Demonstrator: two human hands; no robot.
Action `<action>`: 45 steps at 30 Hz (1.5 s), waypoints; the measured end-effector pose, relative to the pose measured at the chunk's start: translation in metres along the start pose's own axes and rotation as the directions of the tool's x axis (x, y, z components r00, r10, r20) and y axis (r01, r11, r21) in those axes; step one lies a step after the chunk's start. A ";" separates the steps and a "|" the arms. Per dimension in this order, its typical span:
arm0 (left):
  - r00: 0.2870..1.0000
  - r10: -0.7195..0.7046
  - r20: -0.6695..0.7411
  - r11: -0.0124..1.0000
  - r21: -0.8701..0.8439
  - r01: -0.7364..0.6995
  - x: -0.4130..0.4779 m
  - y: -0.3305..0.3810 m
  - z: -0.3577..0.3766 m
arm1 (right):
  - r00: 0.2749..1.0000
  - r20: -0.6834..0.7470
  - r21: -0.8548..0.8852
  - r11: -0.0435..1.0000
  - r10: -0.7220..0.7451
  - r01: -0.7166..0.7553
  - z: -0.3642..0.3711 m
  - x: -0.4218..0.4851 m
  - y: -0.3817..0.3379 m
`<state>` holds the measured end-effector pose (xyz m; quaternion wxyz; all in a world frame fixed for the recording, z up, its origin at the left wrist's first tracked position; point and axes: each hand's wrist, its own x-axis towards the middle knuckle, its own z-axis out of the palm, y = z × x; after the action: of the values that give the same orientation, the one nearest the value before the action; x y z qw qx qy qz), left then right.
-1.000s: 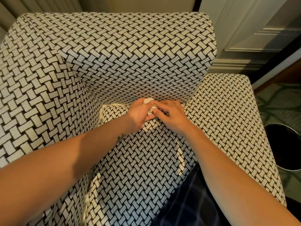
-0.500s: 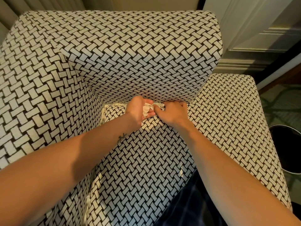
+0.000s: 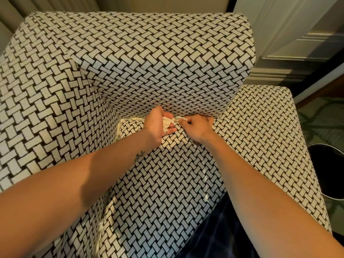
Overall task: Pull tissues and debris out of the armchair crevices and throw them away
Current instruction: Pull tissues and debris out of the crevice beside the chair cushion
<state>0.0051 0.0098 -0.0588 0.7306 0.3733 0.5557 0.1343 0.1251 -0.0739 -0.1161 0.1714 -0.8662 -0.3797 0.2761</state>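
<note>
Black-and-white woven upholstery fills the view: the armchair [image 3: 167, 62], with both hands at the crease where seat meets back cushion. The left hand [image 3: 154, 126] is curled round a crumpled tissue [image 3: 167, 122]. The right hand [image 3: 197, 128] pinches its twisted end right at the crease. A dark bin [image 3: 329, 164] stands beside the chair's right arm.
</note>
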 end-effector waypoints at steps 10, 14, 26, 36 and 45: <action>0.999 -0.009 0.044 0.999 0.037 0.008 0.004 -0.004 -0.001 | 0.995 0.020 0.265 0.960 -0.094 0.085 -0.007 -0.010 0.012; 0.995 -0.012 0.099 0.999 0.051 0.007 0.004 -0.004 0.001 | 0.996 0.040 0.372 0.926 -0.085 0.064 -0.011 -0.013 0.016; 0.982 -0.011 0.191 0.994 0.107 -0.010 0.006 -0.010 -0.001 | 1.000 -0.020 0.596 0.803 0.005 0.008 -0.028 -0.037 0.006; 0.982 0.009 0.191 0.996 0.086 -0.025 0.006 -0.012 0.002 | 0.998 -0.047 0.690 0.724 0.043 0.001 -0.025 -0.042 -0.005; 0.967 0.036 0.254 0.975 0.205 -0.091 0.009 -0.015 -0.001 | 1.000 -0.016 0.686 0.728 0.017 -0.001 -0.027 -0.043 -0.010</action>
<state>0.0041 0.0052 -0.0759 0.7451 0.4815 0.4588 0.0492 0.1111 -0.1019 -0.0748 0.4815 -0.7466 -0.2451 0.3882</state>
